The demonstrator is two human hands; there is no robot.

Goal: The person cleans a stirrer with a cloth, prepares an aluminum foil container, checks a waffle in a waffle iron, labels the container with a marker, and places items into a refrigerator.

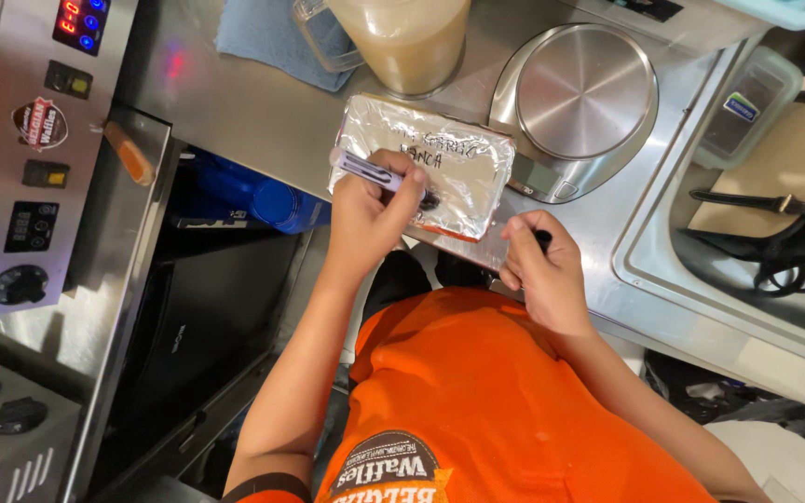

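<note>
Two hands are at work over one foil-covered tray [458, 163], which lies flat on the steel bench [253, 112] just ahead of my orange shirt, its long axis running left to right across my view and tipped slightly clockwise. My left hand [370, 210] is closed around a purple marker [375, 172]; the marker's body slants up and to the left out of the fist, and its dark tip meets the foil near the tray's lower middle, beneath dark handwriting already on the lid. That hand rests on the tray's left half, so it is the nearer one to the writing surface. My right hand [542, 270] sits at the tray's near right corner, fingers curled narrowly around a small black piece [543, 240] that I judge to be the marker's cap, though most of it is hidden. It is beside the tray's edge rather than on top of it; I cannot tell whether it touches the foil. Beyond the tray, touching or nearly so, stands a clear jug of pale batter [407, 37] with a blue cloth [267, 37] to its left, and a round steel scale [579, 102] sits to the tray's right. A waffle machine panel [44, 140] fills the far left.
</note>
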